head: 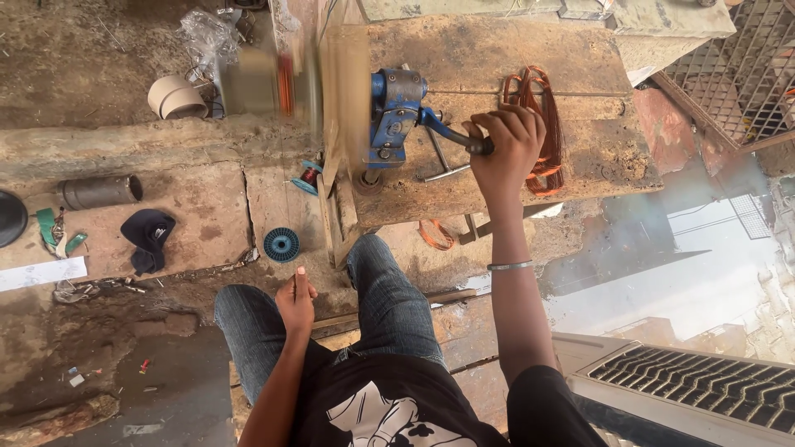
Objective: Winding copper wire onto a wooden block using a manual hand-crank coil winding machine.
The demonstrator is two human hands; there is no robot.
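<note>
Wooden bench (580, 157), worn, carrying a blue hand-cranked winder (396, 116) at its left end and a coil of copper wire (542, 124) to the right. The spinning former (335, 91) left of the winder is blurred. The crank handle (451, 136) runs rightward from the winder, straight ahead of the person; the right hand (507, 136), arm extended, is closed around its grip. The left hand (296, 302) rests near the left knee (248, 310), fingers pinched, thumb up, apparently on a fine wire too thin to confirm.

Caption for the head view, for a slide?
Right hand grips blue hand-crank winder handle; left hand rests fisted above knee.
</note>
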